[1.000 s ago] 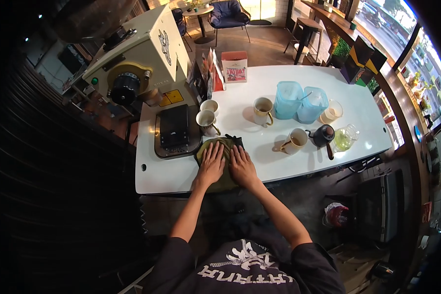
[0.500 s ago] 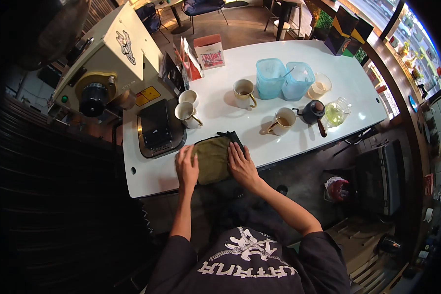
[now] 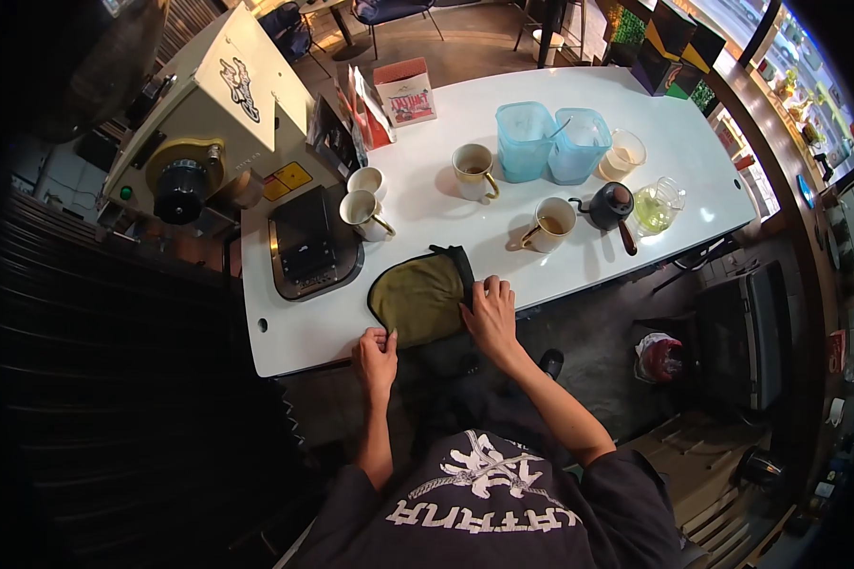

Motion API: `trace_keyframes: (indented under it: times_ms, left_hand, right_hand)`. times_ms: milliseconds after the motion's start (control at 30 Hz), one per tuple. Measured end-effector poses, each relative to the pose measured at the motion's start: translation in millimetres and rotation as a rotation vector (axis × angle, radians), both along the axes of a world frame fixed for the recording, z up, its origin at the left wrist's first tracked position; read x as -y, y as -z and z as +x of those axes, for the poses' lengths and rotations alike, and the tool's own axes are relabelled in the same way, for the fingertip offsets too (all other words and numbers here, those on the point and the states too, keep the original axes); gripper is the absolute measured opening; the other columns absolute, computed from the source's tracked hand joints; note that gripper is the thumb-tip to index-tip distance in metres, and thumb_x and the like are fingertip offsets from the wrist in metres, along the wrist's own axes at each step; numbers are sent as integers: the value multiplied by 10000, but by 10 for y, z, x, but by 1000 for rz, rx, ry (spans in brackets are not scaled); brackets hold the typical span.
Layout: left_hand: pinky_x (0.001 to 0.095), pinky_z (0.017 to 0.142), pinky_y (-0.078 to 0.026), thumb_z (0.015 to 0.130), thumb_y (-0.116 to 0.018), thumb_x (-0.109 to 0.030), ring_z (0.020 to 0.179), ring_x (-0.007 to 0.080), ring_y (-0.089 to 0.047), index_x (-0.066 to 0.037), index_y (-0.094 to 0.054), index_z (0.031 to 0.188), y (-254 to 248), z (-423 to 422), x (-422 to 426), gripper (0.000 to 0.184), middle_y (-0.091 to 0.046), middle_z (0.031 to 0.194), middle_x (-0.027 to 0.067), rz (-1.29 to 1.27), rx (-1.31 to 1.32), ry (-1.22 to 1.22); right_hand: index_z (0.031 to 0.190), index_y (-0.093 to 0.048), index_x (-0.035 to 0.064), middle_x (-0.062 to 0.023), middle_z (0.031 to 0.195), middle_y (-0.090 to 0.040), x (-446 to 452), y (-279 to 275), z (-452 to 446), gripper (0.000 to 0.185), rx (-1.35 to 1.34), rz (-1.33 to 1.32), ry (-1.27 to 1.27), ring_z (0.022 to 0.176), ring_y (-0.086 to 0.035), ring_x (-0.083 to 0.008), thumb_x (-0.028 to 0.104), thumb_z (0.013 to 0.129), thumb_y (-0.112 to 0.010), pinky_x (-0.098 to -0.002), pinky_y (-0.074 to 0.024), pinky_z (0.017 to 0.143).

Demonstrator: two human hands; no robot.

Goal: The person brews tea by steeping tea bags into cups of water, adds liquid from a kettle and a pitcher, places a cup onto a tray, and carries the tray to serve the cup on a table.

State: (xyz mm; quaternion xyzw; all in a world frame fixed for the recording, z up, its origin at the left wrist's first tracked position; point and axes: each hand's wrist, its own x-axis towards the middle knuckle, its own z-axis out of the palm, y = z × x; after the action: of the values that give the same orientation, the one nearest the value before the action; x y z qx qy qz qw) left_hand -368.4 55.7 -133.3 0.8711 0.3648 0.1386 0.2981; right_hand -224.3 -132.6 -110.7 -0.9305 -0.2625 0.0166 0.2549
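A flat olive-green cloth pouch (image 3: 417, 296) with black edging lies at the front edge of the white table. One end is rounded, and a short black strap sticks out at its far right corner. My left hand (image 3: 377, 357) is closed, thumb and fingers pinching the pouch's near left corner. At the opposite side, my right hand (image 3: 491, 318) has its fingers curled over the black right border, with the thumb against the cloth. Behind the pouch stands a white mug (image 3: 362, 215) with a gold handle.
The white table (image 3: 427, 223) also bears a black scale (image 3: 304, 247), another mug (image 3: 549, 228), a small dark kettle (image 3: 605, 206), a glass server (image 3: 656, 206) and blue containers (image 3: 525, 142). A cream-coloured machine (image 3: 228, 104) stands at the left.
My left hand has drawn back from the pouch's left side to its near corner. My right hand has slid off the top onto the right border. The pouch looks flatter and shifted slightly right.
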Motion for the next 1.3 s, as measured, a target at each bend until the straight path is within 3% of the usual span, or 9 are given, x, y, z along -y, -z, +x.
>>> trace_keyframes:
  times_ms: [233,400,467,533,633,700,833,1000,1300]
  left_hand:
    - [297,662,-497,965,-686,-183,708,135,-632,3,-598,977,-13,-99,-30,205,-674,763,90,-115,183,76]
    - [227,601,-371,1020,-620,-151,674,30,-461,-40,-537,1037,-341,-222,23,140,-572,725,-22,-457,430,136]
    - [201,586,-290,1016,-626,-129,676,7,-379,-69,-540,1045,-604,-246,99,109,-525,736,-64,-663,452,154]
    - [198,582,-257,1016,-621,-114,672,-4,-359,-81,-536,1067,-814,-210,166,104,-528,731,-75,-694,434,168]
    - [167,576,-303,987,-643,-53,666,-8,-415,-48,-532,1139,-984,-82,288,188,-540,784,-50,-808,412,231]
    - [208,805,-487,943,-643,50,895,71,-603,-1,-510,1270,-1081,22,431,357,-614,975,24,-938,434,426]
    - [277,984,-522,858,-664,160,1051,136,-634,43,-489,1334,-928,177,553,520,-613,1171,94,-1025,292,574]
    - [270,919,-554,854,-675,155,991,139,-663,57,-566,1282,-940,450,915,452,-645,1154,106,-959,200,626]
    - [284,819,-616,829,-728,101,915,187,-730,77,-725,1017,-1171,1271,2088,189,-660,1144,93,-595,161,930]
  right_hand:
    - [1022,-563,1,-189,963,-618,56,121,-70,201,-21,-36,40,939,-613,-374,45,844,-645,-474,-462,800]
    - [1065,-517,-28,-262,996,-630,425,-123,-177,141,-378,691,175,989,-633,-428,45,959,-575,-438,-498,854]
    - [1099,-524,-38,-149,1001,-631,646,-81,-201,164,-548,912,164,973,-611,-209,87,1008,-579,-332,-472,899]
    - [1102,-543,-26,-67,1046,-611,825,-232,-276,152,-738,1083,192,1021,-539,-122,86,1010,-588,-300,-449,922]
    - [1167,-532,-5,-50,1128,-592,1085,-340,-379,248,-865,1190,183,1088,-542,-131,11,948,-649,-287,-431,968]
    - [1288,-488,-1,-58,1158,-575,1216,-494,-451,473,-913,1248,161,1127,-560,-167,-77,868,-691,-303,-430,1012]
    - [1364,-472,13,-50,1171,-583,1583,-504,-513,617,-857,1272,185,1124,-566,-146,-110,803,-699,-297,-454,1000]
    - [1356,-513,-44,-74,1209,-604,2146,-531,-531,604,-715,1236,316,1163,-566,-152,-135,777,-660,-293,-461,1002]
    - [1294,-558,-44,-45,1108,-615,3245,-721,-855,468,-339,1229,670,989,-599,-92,-143,836,-562,-235,-499,848]
